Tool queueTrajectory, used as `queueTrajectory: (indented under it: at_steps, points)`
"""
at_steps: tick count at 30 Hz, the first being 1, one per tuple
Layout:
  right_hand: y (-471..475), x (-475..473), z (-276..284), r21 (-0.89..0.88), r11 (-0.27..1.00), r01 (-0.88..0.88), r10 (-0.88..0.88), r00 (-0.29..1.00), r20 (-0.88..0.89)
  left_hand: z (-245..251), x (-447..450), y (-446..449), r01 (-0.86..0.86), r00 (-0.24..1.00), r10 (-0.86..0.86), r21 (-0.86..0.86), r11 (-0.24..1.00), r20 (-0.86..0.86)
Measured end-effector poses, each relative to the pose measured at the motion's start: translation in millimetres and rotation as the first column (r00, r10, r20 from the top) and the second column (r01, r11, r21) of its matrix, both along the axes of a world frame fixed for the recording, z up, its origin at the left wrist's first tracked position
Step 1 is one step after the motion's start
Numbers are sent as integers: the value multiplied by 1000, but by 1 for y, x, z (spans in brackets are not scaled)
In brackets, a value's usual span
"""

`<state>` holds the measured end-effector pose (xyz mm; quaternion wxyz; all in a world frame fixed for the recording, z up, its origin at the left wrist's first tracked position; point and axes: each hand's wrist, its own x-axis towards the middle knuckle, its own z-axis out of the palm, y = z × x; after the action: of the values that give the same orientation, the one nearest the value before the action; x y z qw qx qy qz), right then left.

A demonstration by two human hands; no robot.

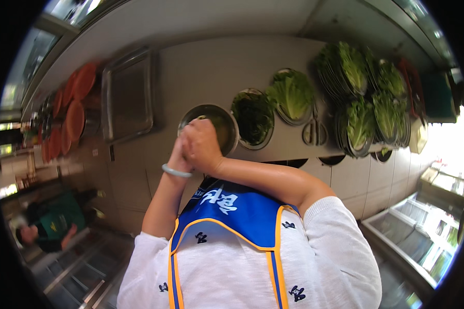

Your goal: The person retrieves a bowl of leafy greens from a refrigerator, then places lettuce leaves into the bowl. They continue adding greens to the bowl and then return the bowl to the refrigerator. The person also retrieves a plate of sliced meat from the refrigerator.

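Above a round metal bowl (232, 133) of yellowish-green liquid, my two hands are pressed tightly together. My left hand (182, 151), with a pale bracelet at its wrist, lies against my right hand (202, 143), which wraps over it. A small pale green piece (202, 117) pokes out at the top of the joined hands; the rest of what they enclose is hidden. Just right of the bowl, an oval plate holds dark wet leafy greens (252, 119). Farther right, lettuce leaves (294, 94) rest on another plate, beside metal scissors (315, 131).
Stacked plates of lettuce (359, 123) fill the counter's right end. An empty-looking metal tray (127, 96) lies left of the bowl, with several orange-red baskets or bowls (75, 119) beyond it. Another person in green (60, 218) is at the far lower left.
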<state>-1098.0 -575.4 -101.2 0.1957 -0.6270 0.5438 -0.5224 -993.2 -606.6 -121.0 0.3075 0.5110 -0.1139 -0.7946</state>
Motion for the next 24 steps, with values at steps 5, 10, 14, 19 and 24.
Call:
queueTrajectory:
  at_steps: [5,10,14,19,24]
  points:
    - [8,12,16,-28,999,31,-33,998,-52,12,22,5,-3,1000,2,-63,998,-15]
    - [6,12,34,-87,993,81,-85,995,-45,18,33,8,67,997,-62,-163,984,34]
    - [6,11,43,-139,984,114,-116,993,-7,21,41,8,209,974,-166,-321,924,155]
    - [7,10,45,-140,982,124,-125,992,5,23,46,6,622,770,-277,-578,529,575]
    - [4,-1,27,-86,995,49,-36,988,151,32,25,10,845,535,-23,-535,-5,845]
